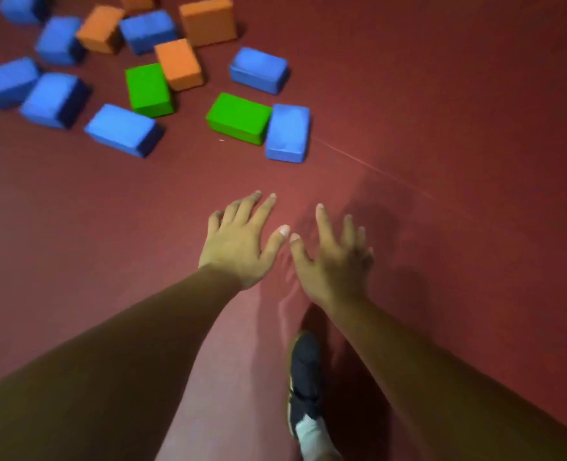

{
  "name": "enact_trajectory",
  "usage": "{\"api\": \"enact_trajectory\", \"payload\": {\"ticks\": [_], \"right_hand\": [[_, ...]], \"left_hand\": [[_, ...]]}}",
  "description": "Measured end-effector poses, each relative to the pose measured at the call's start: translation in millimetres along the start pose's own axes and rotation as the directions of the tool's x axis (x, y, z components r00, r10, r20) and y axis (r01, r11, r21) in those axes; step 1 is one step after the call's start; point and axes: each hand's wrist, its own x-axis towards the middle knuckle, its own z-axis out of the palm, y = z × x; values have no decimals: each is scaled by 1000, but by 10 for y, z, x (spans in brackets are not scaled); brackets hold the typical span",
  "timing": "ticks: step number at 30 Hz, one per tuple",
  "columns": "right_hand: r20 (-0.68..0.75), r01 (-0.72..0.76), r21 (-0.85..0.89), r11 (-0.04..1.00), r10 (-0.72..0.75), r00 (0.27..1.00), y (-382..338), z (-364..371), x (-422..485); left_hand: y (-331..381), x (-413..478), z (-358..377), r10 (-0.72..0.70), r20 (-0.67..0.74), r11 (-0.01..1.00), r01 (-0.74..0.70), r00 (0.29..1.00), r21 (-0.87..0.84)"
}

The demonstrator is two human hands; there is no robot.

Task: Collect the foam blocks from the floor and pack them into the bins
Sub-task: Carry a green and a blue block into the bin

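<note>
While the head view looks down, the left hand [239, 242] and right hand [335, 264] hover side by side, empty, fingers spread and thumbs almost meeting, over the red floor [442, 128]. Foam blocks [179, 63] lie scattered far and left; the nearest blue block [287, 133] touches a green block [239, 118]. Taking that pair together seems wise: one palm on each outer face, pressing inward gently, as foam likely yields. No bin shows; a shoe [303, 377] stands near.
</note>
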Motion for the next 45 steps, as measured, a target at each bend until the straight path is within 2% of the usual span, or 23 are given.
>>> {"api": "enact_trajectory", "payload": {"ticks": [4, 7, 10, 15, 17, 18, 19, 21, 23, 30, 36, 38, 42, 45], "right_hand": [[68, 120, -5, 993, -119, 991, -895, 696, 736], [213, 136, 32, 990, -140, 967, -1477, 1165, 1429], [276, 144, 37, 989, -149, 950, -1831, 1477, 1965], [223, 115, -23, 993, -107, 969, -2165, 1695, 2788], [144, 101, -17, 995, -97, 985, -2262, 1727, 3132], [96, 117, -19, 993, -114, 989, -2258, 1718, 3189], [111, 104, -19, 994, -101, 989, -2259, 1734, 3327], [270, 17, -41, 999, -5, 963, -2238, 1809, 3668], [312, -36, -98, 995, 65, 948, -2170, 1910, 3991], [253, -187, -141, 972, 218, 943, -1724, 2598, 5017], [185, -193, -243, 951, 241, 953, -1151, 3284, 5669], [151, -176, -270, 947, 222, 963, -1029, 3347, 5779], [120, -287, -230, 930, 320, 940, -658, 3632, 5969], [116, -292, -227, 929, 323, 939, -568, 3752, 5979]], "left_hand": [[-1126, 502, -72, -147, 19, 989, 147, 989, 2], [-1859, 1041, -101, -199, 25, 979, 198, 980, 55], [-2275, 1553, -113, -262, 44, 964, 259, 964, 62], [-2589, 2427, -235, -233, 63, 971, 230, 970, 59], [-2677, 2862, -274, -215, 73, 976, 212, 974, 51], [-2690, 2957, -267, -198, 74, 979, 195, 977, 54], [-2724, 3128, -248, -186, 92, 982, 180, 978, 61], [-2808, 3555, -156, -162, 121, 986, 158, 979, 50], [-2883, 3972, 0, -131, 154, 991, 126, 979, 43], [-3063, 5084, 855, 11, 214, 994, -33, 977, 101], [-3250, 5745, 1806, 47, 324, 959, -134, 945, 251], [-3337, 5861, 1897, 106, 348, 928, -218, 931, 301], [-3412, 6353, 2281, 196, 452, 844, -384, 870, 374], [-3457, 6609, 2408, 259, 491, 774, -483, 832, 410]]}}
